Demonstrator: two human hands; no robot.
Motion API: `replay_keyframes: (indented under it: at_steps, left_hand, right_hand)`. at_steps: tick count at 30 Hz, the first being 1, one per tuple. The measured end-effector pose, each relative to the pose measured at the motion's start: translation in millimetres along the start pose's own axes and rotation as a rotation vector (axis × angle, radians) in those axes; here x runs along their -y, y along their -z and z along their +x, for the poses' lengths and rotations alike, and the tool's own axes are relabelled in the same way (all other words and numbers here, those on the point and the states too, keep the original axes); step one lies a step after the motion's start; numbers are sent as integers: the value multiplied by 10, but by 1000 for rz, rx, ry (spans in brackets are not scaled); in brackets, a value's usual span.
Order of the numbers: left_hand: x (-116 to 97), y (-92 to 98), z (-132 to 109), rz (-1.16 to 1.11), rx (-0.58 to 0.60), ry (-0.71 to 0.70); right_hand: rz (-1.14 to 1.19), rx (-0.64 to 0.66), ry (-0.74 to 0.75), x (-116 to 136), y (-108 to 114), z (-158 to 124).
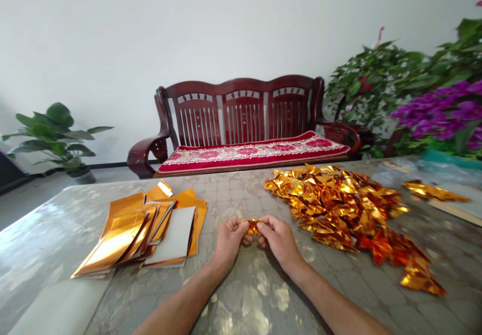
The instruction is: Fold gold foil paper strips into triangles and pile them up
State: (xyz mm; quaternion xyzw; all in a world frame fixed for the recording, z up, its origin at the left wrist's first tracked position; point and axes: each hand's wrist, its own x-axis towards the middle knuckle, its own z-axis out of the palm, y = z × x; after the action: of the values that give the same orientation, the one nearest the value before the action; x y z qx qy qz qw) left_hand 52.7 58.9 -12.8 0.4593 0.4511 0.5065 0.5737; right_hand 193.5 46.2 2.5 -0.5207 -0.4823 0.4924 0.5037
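Note:
Just above the middle of the table, a small folded piece of gold foil paper is pinched between both hands. My left hand is closed on its left end, thumb on top. My right hand grips the right end the same way. Much of the piece is covered by my fingers. To the left lies a loose stack of flat gold foil sheets, some turned with the pale side up. A large heap of folded gold foil pieces spreads out to the right.
The table has a patterned cover. A pale flat sheet lies at its front left. Clear plastic and a separate gold piece are at the far right. Behind stand a wooden bench and potted plants.

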Motion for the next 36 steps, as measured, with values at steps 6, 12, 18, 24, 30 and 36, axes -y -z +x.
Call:
replay_keyframes:
  at_steps: [6, 12, 18, 24, 30, 36]
  left_hand:
    - [-20, -18, -25, -47, 0, 29]
    - [18, -45, -44, -39, 1, -19]
    - [27, -93, -56, 4, -4, -39]
    - [63, -92, -53, 131, -19, -87]
    - [111, -67, -66, 311, -32, -162]
    - [82, -48, -64, 275, -14, -155]
  right_hand:
    - [63, 19, -32, 14, -19, -25]
    - [0, 2, -8, -27, -59, -36]
    - [-85, -29, 25, -118, -93, -29]
    - [-322, -82, 137, -152, -80, -15]
    - [-489, -109, 221, -147, -74, -51]
    - [-531, -82, 271, -115, -36, -39]
